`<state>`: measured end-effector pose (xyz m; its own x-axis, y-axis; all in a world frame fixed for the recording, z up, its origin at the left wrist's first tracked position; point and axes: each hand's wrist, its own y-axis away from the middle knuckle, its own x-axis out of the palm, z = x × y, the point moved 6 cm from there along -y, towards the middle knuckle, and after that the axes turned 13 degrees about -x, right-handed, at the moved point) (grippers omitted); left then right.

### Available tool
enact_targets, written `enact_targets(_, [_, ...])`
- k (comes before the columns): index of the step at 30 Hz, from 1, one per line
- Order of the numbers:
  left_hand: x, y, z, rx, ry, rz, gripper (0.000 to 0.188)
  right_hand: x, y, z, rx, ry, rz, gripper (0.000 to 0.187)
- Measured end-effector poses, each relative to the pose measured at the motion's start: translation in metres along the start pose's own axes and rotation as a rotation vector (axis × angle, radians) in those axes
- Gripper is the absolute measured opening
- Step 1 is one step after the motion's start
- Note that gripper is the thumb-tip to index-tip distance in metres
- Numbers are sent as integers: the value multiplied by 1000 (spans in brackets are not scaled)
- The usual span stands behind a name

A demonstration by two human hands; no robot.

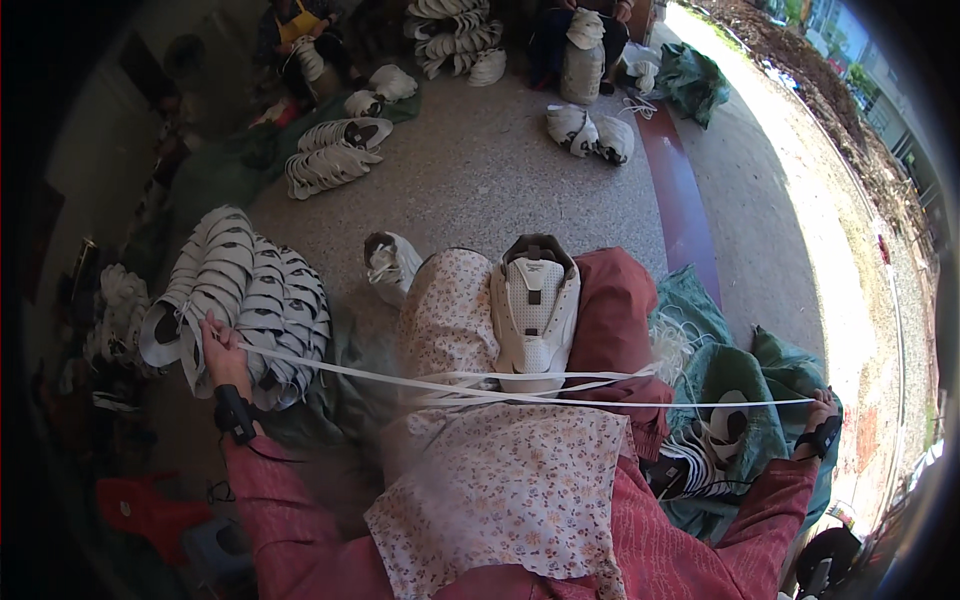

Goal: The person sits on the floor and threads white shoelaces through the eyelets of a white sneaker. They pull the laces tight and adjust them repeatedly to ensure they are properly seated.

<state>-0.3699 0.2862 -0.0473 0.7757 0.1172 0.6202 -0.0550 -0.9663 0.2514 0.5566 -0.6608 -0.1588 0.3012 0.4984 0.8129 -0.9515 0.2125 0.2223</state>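
Observation:
My arms are spread wide, and a white shoelace (720,404) is pulled taut across my lap between them. My left hand (222,352) is closed on one end, close beside stacked white shoe uppers (215,262). At the far right, the fingers of my right hand (821,408) pinch the other end. Further lace strands cross over my lap, partly overlapping. Between my thighs lies a white and beige shoe upper (536,300), its dark-lined opening facing away from me; the laces pass over its near end. A patterned apron (510,470) covers my lap.
Green sacking (700,310) with a bundle of white laces (672,345) and more uppers (690,462) lies at my right. Bundled uppers (335,155) rest on the speckled floor (450,170) ahead. Two people sit at the back. A red stool-like object (150,510) stands lower left.

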Motion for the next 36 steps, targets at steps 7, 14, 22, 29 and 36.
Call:
enact_targets(7, [152,43,82,-213,-367,184,30,123,84,-95,20,621,312,34])
enact_targets(14, [276,203,245,-440,-907,951,25,286,423,-299,38,957,1266,19])
enact_targets(22, [283,237,301,-75,-1140,1194,21,264,526,-353,-469,965,1962,8])
enact_targets(29, [273,236,308,-305,-802,1051,22,254,528,-354,-387,1050,1881,9])
enact_targets(36, [274,238,303,-2,-1082,1103,17,253,540,-356,-555,1134,1942,8])
